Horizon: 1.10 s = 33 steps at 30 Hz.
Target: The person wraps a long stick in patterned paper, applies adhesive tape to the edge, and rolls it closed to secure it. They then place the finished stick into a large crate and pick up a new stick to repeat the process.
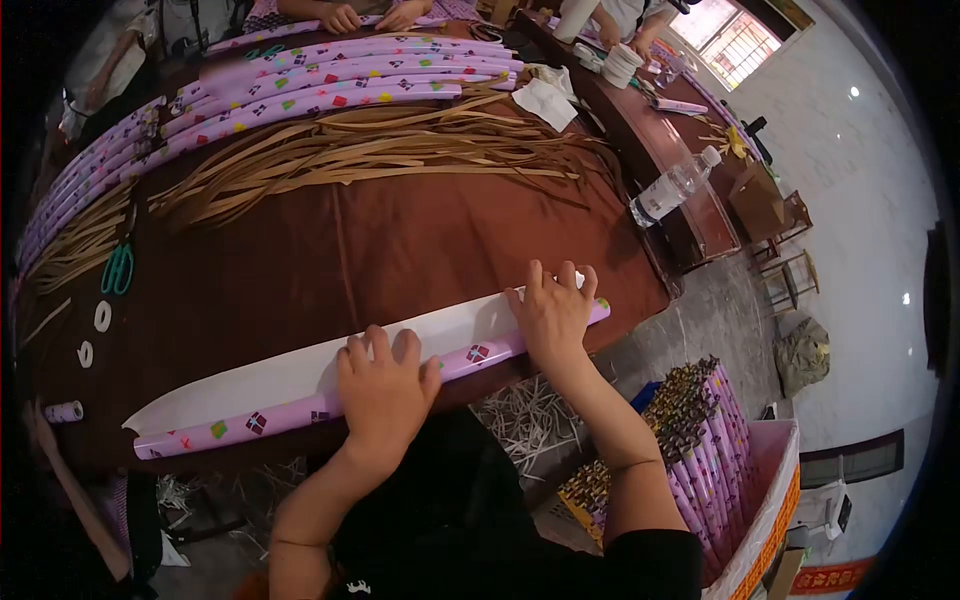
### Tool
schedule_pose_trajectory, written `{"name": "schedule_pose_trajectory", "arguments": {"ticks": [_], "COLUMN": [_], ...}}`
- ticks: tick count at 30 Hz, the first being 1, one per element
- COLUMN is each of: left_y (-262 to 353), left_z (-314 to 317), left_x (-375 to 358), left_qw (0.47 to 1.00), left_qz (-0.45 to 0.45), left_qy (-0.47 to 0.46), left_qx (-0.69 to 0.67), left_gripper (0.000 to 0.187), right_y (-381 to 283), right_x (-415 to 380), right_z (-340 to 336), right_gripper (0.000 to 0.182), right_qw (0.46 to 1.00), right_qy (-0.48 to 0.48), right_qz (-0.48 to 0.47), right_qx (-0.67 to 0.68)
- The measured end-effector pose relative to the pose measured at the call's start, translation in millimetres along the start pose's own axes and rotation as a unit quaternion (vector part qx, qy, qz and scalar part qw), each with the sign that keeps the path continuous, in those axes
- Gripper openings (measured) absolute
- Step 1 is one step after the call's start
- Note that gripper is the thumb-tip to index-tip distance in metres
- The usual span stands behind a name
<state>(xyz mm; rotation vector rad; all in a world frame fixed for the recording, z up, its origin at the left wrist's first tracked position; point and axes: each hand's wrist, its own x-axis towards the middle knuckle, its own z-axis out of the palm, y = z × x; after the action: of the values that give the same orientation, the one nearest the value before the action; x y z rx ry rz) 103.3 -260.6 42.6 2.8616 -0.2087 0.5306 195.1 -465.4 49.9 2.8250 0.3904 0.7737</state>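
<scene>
A pink patterned paper roll [285, 418] lies along the near edge of the brown-covered table [260, 270], with a strip of its white inner side [250, 378] unrolled behind it. My left hand [385, 395] rests on the roll near its middle, fingers apart and bent over the white paper. Near the roll's right end, my right hand [553, 315] presses on it with spread, curved fingers. Both palms partly cover the roll, and what is under them is hidden.
Brown strips [400, 145] and finished pink rolls [340, 75] lie across the back. Green-handled scissors [118, 268] and white tape rings [102, 316] are at left. A bottle [675, 187] stands at right. A box of rolls [765, 500] is below right. Other people's hands work at the far side.
</scene>
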Motion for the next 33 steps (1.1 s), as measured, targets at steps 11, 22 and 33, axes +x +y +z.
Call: {"name": "schedule_pose_trajectory", "arguments": {"ticks": [11,22,33], "left_y": [84,81,81], "left_z": [60,57,56], "left_x": [44,44,45], "left_qw": [0.985,0.987,0.987], "left_qz": [0.092,0.103,0.101], "left_qy": [0.02,-0.005,-0.019], "left_qx": [-0.142,-0.122,-0.123], "left_gripper": [0.036,0.043,0.046], "right_y": [15,135,150], "right_x": [1,22,10], "right_z": [-1,-17,-3], "right_gripper": [0.042,0.04,0.044], "right_qw": [1.0,0.943,0.987], "right_qy": [-0.008,-0.171,-0.072], "right_qz": [-0.019,-0.067,-0.022], "right_qx": [0.011,0.279,0.141]}}
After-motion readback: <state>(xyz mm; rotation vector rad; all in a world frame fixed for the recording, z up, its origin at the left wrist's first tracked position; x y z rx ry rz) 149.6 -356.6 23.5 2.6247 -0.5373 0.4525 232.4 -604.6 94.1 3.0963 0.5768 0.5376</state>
